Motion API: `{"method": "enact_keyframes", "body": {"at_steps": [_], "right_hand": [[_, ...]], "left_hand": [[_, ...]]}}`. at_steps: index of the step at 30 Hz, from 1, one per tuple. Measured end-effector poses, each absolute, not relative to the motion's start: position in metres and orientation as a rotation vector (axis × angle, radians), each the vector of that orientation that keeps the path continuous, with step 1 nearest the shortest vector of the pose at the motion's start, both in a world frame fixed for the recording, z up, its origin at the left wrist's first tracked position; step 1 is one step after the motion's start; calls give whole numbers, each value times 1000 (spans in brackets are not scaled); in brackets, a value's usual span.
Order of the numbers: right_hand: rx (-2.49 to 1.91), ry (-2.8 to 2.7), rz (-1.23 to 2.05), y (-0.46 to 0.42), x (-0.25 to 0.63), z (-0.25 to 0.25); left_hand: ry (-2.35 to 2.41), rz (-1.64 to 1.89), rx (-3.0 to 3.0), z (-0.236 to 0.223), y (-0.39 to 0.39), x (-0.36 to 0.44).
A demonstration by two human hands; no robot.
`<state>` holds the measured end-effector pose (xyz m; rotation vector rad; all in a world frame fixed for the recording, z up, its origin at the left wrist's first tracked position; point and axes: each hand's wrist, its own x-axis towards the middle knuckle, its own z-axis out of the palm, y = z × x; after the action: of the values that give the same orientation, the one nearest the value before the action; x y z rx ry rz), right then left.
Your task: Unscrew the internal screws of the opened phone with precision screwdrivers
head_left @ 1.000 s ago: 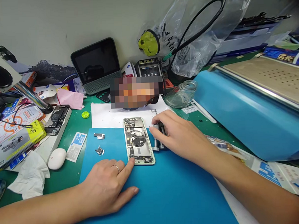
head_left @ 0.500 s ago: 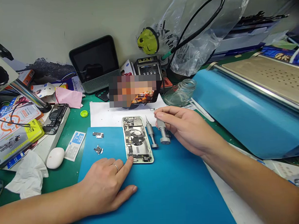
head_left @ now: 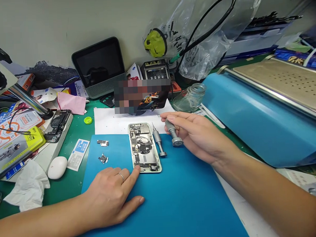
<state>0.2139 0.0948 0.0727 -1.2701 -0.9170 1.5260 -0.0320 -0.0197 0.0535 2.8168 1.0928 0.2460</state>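
An opened phone (head_left: 148,156) lies on the blue mat (head_left: 177,208) with its inner parts showing. The index fingertip of my left hand (head_left: 112,194) rests on its lower left corner; the thumb is stretched out apart, and a ring is on one finger. My right hand (head_left: 198,136) grips a grey screwdriver (head_left: 173,132) above the mat, its round cap tilted toward me and its tip hidden. A second slim grey screwdriver (head_left: 158,141) lies just right of the phone. Two small metal phone parts, a bracket (head_left: 103,143) and a module (head_left: 103,158), lie left of the phone.
A glass jar (head_left: 190,98) and a blue-covered machine (head_left: 241,118) stand at the right. Behind the phone is a dark screen device (head_left: 99,67). A white earbud case (head_left: 57,167), a crumpled tissue (head_left: 30,185) and boxes (head_left: 20,149) crowd the left side.
The screwdriver in my right hand has tilted, its capped end swinging slightly up and to the right. My left hand stays on the phone's corner. The view has shifted slightly.
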Motion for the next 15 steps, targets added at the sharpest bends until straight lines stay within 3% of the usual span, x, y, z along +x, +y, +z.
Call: {"method": "enact_keyframes", "body": {"at_steps": [15], "right_hand": [[-1157, -1158, 1627, 85, 215, 75]], "left_hand": [[1033, 287, 2859, 56, -22, -31]]}}
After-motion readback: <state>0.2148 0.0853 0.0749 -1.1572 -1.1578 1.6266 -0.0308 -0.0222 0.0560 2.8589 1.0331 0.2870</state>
